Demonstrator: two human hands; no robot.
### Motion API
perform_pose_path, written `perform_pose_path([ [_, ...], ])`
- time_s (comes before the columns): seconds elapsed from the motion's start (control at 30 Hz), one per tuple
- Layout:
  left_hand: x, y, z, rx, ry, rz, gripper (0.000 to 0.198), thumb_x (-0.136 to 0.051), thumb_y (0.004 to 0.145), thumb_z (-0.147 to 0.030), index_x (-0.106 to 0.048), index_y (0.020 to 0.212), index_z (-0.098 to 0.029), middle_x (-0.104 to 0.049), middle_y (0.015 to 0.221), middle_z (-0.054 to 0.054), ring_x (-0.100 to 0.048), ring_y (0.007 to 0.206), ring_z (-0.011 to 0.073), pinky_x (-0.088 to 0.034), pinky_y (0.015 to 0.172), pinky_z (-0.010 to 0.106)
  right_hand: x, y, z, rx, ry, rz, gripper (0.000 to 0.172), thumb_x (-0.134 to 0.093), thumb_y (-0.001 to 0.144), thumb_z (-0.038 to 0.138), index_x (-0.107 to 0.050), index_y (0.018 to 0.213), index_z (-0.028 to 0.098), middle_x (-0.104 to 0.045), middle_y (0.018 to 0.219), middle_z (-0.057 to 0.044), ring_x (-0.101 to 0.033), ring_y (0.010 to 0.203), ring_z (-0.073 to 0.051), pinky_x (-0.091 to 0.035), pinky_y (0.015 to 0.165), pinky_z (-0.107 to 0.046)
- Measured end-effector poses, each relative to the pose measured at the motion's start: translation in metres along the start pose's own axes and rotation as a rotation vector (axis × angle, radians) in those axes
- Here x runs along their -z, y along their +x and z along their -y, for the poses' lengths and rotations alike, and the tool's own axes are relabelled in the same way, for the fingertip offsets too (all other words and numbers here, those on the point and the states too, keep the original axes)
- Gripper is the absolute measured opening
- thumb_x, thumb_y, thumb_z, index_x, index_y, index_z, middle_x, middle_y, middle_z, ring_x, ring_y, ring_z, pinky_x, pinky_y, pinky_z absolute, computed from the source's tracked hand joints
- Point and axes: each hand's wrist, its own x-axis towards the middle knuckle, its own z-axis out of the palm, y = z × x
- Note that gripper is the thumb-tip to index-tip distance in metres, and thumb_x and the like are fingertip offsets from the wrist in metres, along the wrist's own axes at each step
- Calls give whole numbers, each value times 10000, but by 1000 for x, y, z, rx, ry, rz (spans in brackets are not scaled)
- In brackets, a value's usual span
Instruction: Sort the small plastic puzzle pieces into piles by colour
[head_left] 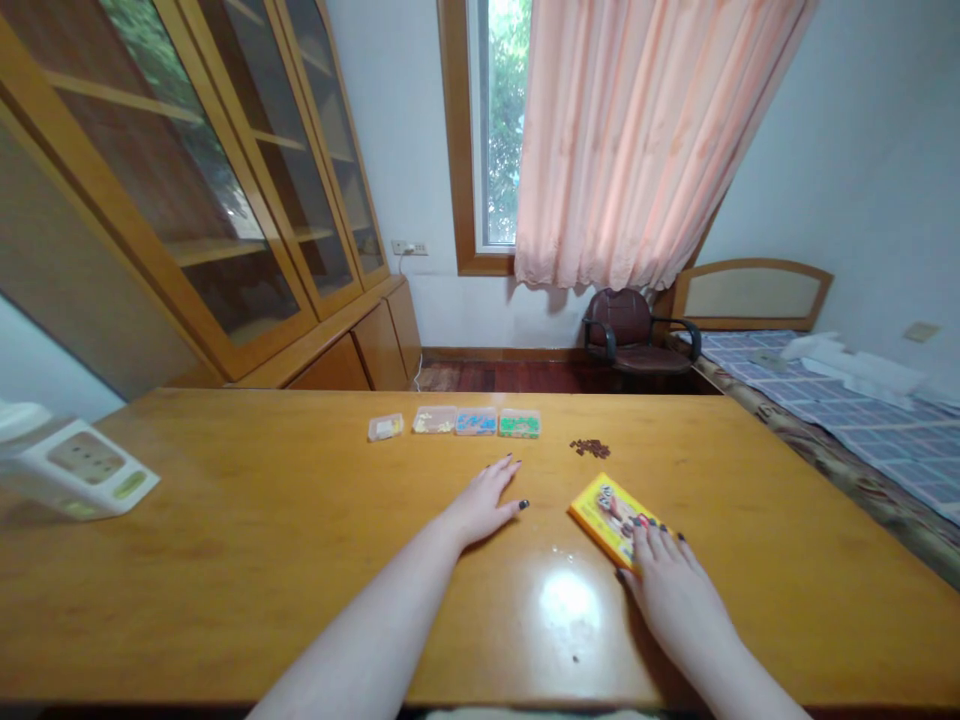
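My left hand [482, 507] rests on the wooden table with its fingers spread, holding nothing. To its right lies a flat yellow box [600, 505] with a picture on its top. My right hand [671, 580] grips the near end of this box, the fingers over its top and the thumb at its lower left edge. Beyond the box is a loose pile of small brown pieces [590, 448]. Past my left hand stand small clear trays in a row: one with green pieces [519, 424], one with blue pieces [476, 422], and one with pale yellow pieces [434, 420].
A small clear case [385, 428] sits left of the trays. At the table's left edge is a white device [75, 465]. The wooden table [285, 510] shows bare surface around my arms. A brown office chair [634, 330] and a bed [825, 390] stand beyond it.
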Motion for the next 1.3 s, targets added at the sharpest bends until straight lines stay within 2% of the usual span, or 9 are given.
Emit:
perform_pose_path([
  [0.17,-3,-3,-3,-53,-14,130,1093,-727,612,-508,-112,1474,-237,-88,1547,94,-112,1410,295,-154,1146,460,36,50,51,269,182,80,571,-606,741,268,-524,1283,107,-496,1334,-189,-478,1215,-329,-358,1031,-443],
  [0.3,0,-3,3,58,56,68,1017,-715,632,-470,-184,1463,-220,-137,1539,109,-159,1399,309,-176,1137,456,56,99,65,390,249,144,567,-664,691,236,-568,1244,154,-539,1301,-156,-509,1186,-312,-388,1008,-420],
  [0.4,5,-1,10,147,100,-19,892,-658,695,-440,-252,1440,-166,-208,1516,136,-205,1388,292,-181,1138,426,48,118,63,490,364,122,635,-660,711,276,-503,1316,164,-468,1374,-131,-438,1262,-284,-352,1047,-389],
  [0.53,5,6,17,182,132,-32,902,-656,680,-468,-269,1430,-148,-173,1521,157,-181,1392,313,-186,1131,438,27,121,61,556,460,4,654,-599,777,314,-412,1382,149,-364,1447,-127,-317,1343,-269,-276,1098,-416],
  [0.77,-1,9,21,162,129,-102,948,-706,616,-489,-308,1410,-156,-267,1476,169,-241,1363,331,-166,1133,472,20,126,61,628,580,-69,409,-489,874,313,-556,1255,179,-538,1311,-112,-448,1249,-234,-290,1096,-419],
  [0.9,1,7,19,150,49,-143,942,-739,591,-460,-331,1396,-188,-317,1453,149,-266,1351,325,-218,1118,476,12,128,55,569,688,-53,717,-682,714,393,-448,1345,145,-394,1419,-165,-341,1320,-293,-283,1092,-464],
  [0.97,1,7,20,139,0,-159,913,-735,611,-435,-336,1395,-192,-324,1454,145,-263,1356,319,-222,1118,478,7,129,54,529,761,-42,753,-689,700,386,-425,1358,133,-382,1424,-177,-319,1333,-298,-286,1088,-470],
  [1.17,2,10,29,114,-257,-320,497,-594,778,-298,-512,1253,-179,-523,1317,119,-470,1231,247,-329,1073,425,-1,134,56,293,979,-192,475,-551,813,370,-521,1237,158,-512,1308,-151,-471,1211,-272,-355,1034,-465],
  [1.3,0,18,36,183,-470,-494,269,-556,797,-268,-582,1046,-170,-658,1087,98,-613,1026,211,-453,937,379,-2,139,57,33,1151,-297,352,-516,824,431,-571,1021,144,-639,996,-127,-612,875,-239,-500,805,-405],
])
